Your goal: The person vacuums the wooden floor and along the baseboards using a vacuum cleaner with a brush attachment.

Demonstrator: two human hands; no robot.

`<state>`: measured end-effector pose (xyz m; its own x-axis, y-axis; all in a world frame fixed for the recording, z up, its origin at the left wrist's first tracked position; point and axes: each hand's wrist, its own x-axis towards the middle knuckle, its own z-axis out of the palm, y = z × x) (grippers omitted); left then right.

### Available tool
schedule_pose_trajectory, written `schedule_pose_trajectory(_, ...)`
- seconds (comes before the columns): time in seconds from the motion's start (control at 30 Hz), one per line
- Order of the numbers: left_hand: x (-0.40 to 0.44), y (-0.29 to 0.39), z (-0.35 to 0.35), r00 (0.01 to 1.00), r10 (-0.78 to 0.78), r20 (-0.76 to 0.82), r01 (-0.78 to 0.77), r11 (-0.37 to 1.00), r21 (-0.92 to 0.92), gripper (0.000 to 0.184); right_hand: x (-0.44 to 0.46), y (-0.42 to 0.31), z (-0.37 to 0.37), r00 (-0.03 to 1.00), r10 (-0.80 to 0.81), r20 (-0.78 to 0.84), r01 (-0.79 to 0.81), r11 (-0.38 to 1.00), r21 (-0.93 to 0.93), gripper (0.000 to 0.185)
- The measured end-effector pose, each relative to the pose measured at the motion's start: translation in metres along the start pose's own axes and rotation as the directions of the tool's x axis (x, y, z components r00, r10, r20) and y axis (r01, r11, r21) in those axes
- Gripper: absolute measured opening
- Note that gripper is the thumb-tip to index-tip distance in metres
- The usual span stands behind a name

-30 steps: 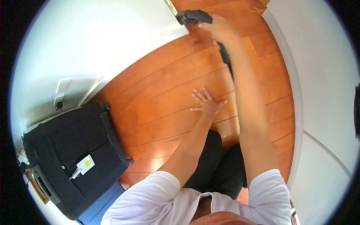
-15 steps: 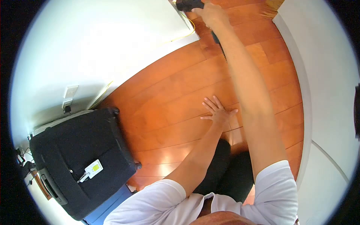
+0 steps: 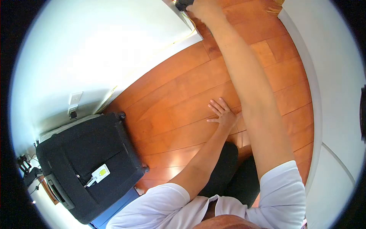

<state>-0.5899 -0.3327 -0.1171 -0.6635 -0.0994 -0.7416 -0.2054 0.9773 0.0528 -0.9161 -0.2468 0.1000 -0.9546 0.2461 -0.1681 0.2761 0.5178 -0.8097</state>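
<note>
My left hand (image 3: 225, 115) lies flat on the wooden floor (image 3: 171, 110) with its fingers spread, holding nothing. At the top edge of the view, my right hand (image 3: 206, 10) is closed on a black tool (image 3: 184, 4), of which only a dark end shows. That end is beside the corner of the white wall (image 3: 114, 42), close to a thin yellow cable (image 3: 194, 27). My right forearm hides the rest of the tool.
A black suitcase (image 3: 91, 152) with a white tag (image 3: 100, 173) stands at the left, beside a blue case (image 3: 118, 208). Wall outlets (image 3: 76, 98) are above it. A white panel (image 3: 335, 114) curves along the right; straw-like bristles (image 3: 275, 9) show at the top right.
My right hand and the black tool have moved up and left toward the top edge. The floor and suitcase have shifted right in the view. My left hand remains spread on the floor.
</note>
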Motion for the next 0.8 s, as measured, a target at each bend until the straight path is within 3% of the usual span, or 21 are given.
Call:
schedule_pose_trajectory(0.1,-0.001,0.005,-0.007,0.999,-0.042,0.005,0.042,0.997,-0.063,0.136,-0.025,-0.001,-0.019,0.996,0.085,0.033,-0.088,0.990,0.112,0.034)
schedule_pose_trajectory(0.17,0.002,0.003,-0.002,0.999,-0.054,-0.002,0.054,0.998,-0.046,0.136,-0.050,0.002,-0.047,0.981,0.139,0.137,-0.168,0.957,0.236,0.033)
schedule_pose_trajectory(0.23,0.006,0.004,0.006,0.996,-0.080,-0.042,0.079,0.997,-0.015,0.137,-0.052,0.021,-0.041,0.984,0.178,0.018,-0.178,0.984,0.013,0.027)
schedule_pose_trajectory(0.33,0.000,0.005,0.000,0.998,-0.063,-0.012,0.063,0.997,-0.043,0.137,-0.079,0.062,-0.024,0.997,0.073,-0.006,-0.073,0.997,0.001,0.049)
schedule_pose_trajectory(0.4,-0.004,0.001,-0.010,0.999,-0.038,0.016,0.039,0.997,-0.074,0.137,-0.107,0.083,-0.005,0.997,-0.056,-0.045,0.054,0.998,-0.039,0.049)
schedule_pose_trajectory(0.5,-0.006,0.000,-0.009,1.000,-0.014,-0.006,0.013,0.992,-0.124,0.137,-0.154,0.073,0.000,0.998,0.062,-0.014,-0.063,0.993,-0.095,0.048)
schedule_pose_trajectory(0.6,-0.010,-0.003,-0.011,0.999,0.004,-0.041,-0.011,0.988,-0.153,0.136,-0.187,0.070,-0.014,0.992,0.127,-0.026,-0.128,0.991,-0.035,0.048)
schedule_pose_trajectory(0.7,-0.010,0.000,-0.017,1.000,-0.020,-0.007,0.019,0.993,-0.120,0.134,-0.204,0.054,-0.021,0.987,0.152,0.056,-0.145,0.984,-0.106,0.049)
schedule_pose_trajectory(0.77,-0.009,-0.001,-0.014,1.000,-0.030,-0.004,0.030,0.995,-0.091,0.130,-0.201,0.046,-0.011,0.995,0.078,0.060,-0.068,0.984,-0.164,0.049)
schedule_pose_trajectory(0.8,0.000,-0.003,0.005,0.980,-0.032,-0.199,0.026,0.999,-0.033,0.129,-0.198,0.041,-0.005,0.997,0.043,0.061,-0.030,0.980,-0.195,0.049)
